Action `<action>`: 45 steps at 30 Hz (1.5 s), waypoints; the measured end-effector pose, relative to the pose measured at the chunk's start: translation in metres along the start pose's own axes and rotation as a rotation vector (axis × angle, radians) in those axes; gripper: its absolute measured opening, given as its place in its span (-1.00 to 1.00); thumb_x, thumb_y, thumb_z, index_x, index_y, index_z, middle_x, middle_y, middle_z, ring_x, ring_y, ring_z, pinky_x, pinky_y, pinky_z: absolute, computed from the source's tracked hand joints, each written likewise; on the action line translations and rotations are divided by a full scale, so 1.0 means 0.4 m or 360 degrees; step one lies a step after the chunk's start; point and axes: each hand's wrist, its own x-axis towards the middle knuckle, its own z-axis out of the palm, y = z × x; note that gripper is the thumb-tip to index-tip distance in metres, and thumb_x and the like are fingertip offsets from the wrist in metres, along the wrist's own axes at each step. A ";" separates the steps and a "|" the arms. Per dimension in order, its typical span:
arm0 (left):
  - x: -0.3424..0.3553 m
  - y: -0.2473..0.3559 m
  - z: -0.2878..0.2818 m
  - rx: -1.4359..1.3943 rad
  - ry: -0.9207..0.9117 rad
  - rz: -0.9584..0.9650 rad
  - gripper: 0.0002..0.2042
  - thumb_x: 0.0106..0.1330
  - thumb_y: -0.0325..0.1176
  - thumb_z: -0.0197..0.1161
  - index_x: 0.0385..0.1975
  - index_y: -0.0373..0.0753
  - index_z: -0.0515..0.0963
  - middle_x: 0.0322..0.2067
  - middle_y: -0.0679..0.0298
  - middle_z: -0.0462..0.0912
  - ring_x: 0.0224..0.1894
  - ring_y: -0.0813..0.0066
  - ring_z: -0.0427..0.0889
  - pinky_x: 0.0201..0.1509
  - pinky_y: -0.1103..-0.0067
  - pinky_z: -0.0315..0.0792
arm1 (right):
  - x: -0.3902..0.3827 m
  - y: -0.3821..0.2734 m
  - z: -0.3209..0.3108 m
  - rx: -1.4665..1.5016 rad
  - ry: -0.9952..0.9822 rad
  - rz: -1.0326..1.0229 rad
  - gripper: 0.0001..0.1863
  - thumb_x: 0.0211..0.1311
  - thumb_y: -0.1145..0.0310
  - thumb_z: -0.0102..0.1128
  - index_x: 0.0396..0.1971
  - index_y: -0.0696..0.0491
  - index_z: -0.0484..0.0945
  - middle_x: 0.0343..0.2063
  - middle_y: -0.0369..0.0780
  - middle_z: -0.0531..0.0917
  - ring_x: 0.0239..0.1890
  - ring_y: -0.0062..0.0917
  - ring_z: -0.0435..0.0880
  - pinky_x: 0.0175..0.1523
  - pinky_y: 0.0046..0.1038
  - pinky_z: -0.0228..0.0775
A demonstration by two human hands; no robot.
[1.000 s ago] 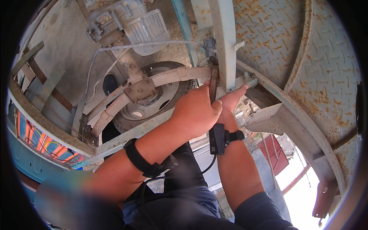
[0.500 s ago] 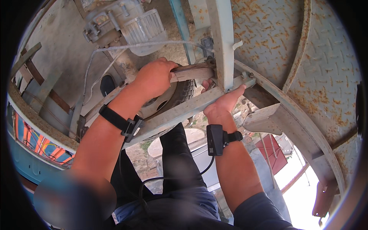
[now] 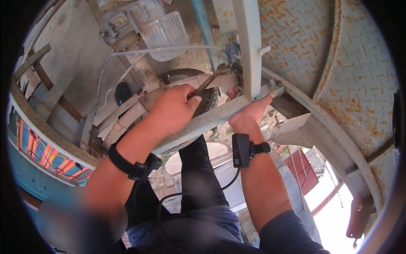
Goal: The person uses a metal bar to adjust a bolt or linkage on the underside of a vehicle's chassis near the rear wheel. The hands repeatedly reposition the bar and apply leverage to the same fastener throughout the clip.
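Motor (image 3: 146,34) lay at upper left, beyond the arched spring (image 3: 127,120). Left hand (image 3: 174,108) was closed round the near end of the wrench (image 3: 207,84), probably for leverage. Wrench slanted up and right over the spring, head just beside the bolt (image 3: 236,69) at the spring's right end; contact could not be told. Beam (image 3: 203,125) ran below, meeting the post (image 3: 249,46). Right hand (image 3: 248,115) reached beneath it there, fingertips showing on the far side, thumb stretched rightward, apparently as a brace; finger hold largely hidden, tightness not readable. Rusty plate (image 3: 302,42) stood far right.
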 end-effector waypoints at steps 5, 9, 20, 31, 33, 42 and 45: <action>-0.027 0.099 0.045 0.0011 0.0023 -0.0006 -0.70 0.41 -0.22 0.20 -0.14 -0.39 0.61 -0.14 -0.14 0.65 -0.07 -0.15 0.66 0.07 0.14 0.52 | 0.008 -0.001 -0.007 0.0032 -0.0018 -0.0069 -0.05 0.35 -0.56 -0.47 0.07 0.06 0.49 -0.31 -0.09 0.62 -0.36 -0.28 0.66 -0.29 -0.30 0.50; -0.024 0.122 0.079 0.0010 0.0100 -0.0097 -0.70 0.38 -0.22 0.22 -0.17 -0.38 0.62 -0.17 -0.15 0.66 -0.08 -0.17 0.66 0.04 0.16 0.52 | 0.012 0.012 0.001 0.0060 0.0016 0.0002 -0.13 0.38 -0.54 -0.42 0.18 -0.10 0.50 -0.20 -0.24 0.64 -0.31 -0.33 0.62 -0.19 -0.21 0.37; -0.028 0.147 0.128 -0.0059 0.0139 -0.0045 -0.71 0.34 -0.24 0.23 -0.19 -0.40 0.57 -0.20 -0.18 0.64 -0.11 -0.22 0.64 0.03 0.11 0.51 | -0.004 0.009 0.013 0.0085 0.0037 -0.0184 -0.13 0.42 -0.49 -0.34 0.25 0.00 0.46 -0.03 -0.18 0.64 -0.17 -0.25 0.64 -0.01 -0.13 0.51; -0.017 0.190 0.145 -0.0175 0.0098 -0.0085 -0.66 0.35 -0.21 0.24 -0.13 -0.44 0.57 -0.16 -0.19 0.64 -0.10 -0.21 0.64 0.02 0.11 0.52 | 0.067 0.021 -0.031 0.0016 -0.0047 -0.0191 -0.03 0.38 -0.50 -0.51 0.11 0.12 0.51 -0.27 -0.06 0.67 -0.33 -0.19 0.67 -0.17 -0.17 0.56; -0.011 0.164 0.106 -0.0059 0.0007 -0.0087 -0.67 0.37 -0.22 0.23 -0.09 -0.40 0.59 -0.14 -0.16 0.64 -0.08 -0.19 0.64 0.04 0.12 0.52 | 0.039 0.019 -0.019 0.0016 -0.0040 -0.0145 -0.05 0.38 -0.52 -0.47 0.14 0.07 0.51 -0.22 -0.10 0.67 -0.27 -0.23 0.67 -0.14 -0.19 0.53; 0.156 -0.039 -0.028 0.0512 -0.0009 0.0275 -0.73 0.43 -0.42 0.20 0.09 -0.25 0.62 -0.10 0.00 0.60 0.02 -0.07 0.60 0.11 0.22 0.48 | 0.000 0.009 0.004 0.0013 0.0022 0.0036 -0.04 0.33 -0.60 -0.45 0.06 -0.02 0.56 -0.32 -0.24 0.64 -0.32 -0.39 0.64 -0.21 -0.30 0.35; 0.202 -0.087 -0.030 0.0450 -0.0028 0.0357 -0.72 0.42 -0.47 0.22 0.09 -0.26 0.62 -0.11 0.01 0.59 0.01 -0.04 0.58 0.12 0.23 0.46 | -0.010 0.003 0.009 0.0007 0.0024 0.0058 -0.04 0.32 -0.60 -0.46 0.06 -0.01 0.57 -0.32 -0.24 0.64 -0.33 -0.40 0.63 -0.21 -0.30 0.34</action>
